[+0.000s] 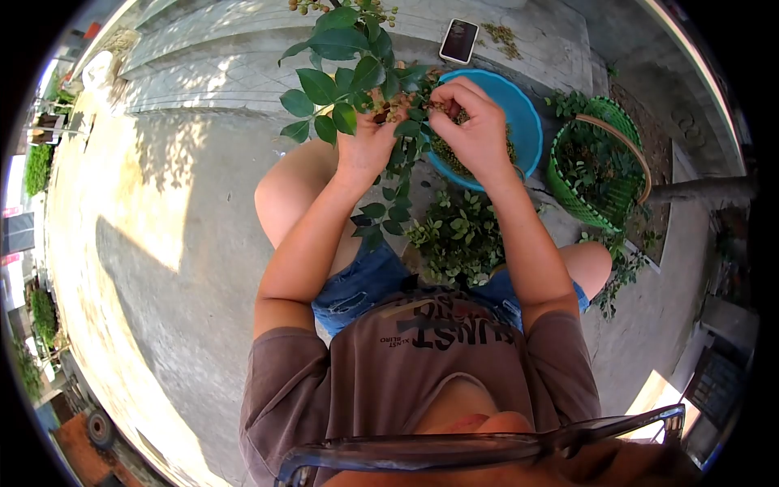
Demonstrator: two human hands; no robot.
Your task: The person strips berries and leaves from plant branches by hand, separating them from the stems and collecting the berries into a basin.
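My left hand (367,146) is closed around a leafy branch (345,85), which bears clusters of small greenish-brown berries (388,105). The branch's leaves hide part of its fingers. Just to the right, my right hand (475,126) pinches at a berry cluster beside the leaves, thumb against bent fingers, over the rim of a blue basin (527,134). Many loose small berries (451,156) lie in the basin, partly behind this hand. Leafy sprigs hang below the left hand between my knees.
A green woven basket (596,199) with a brown handle holds leafy branches, right of the basin. Cut leafy sprigs (458,239) are heaped between my legs. A phone (459,40) lies on the concrete step, near a small berry bunch (503,39).
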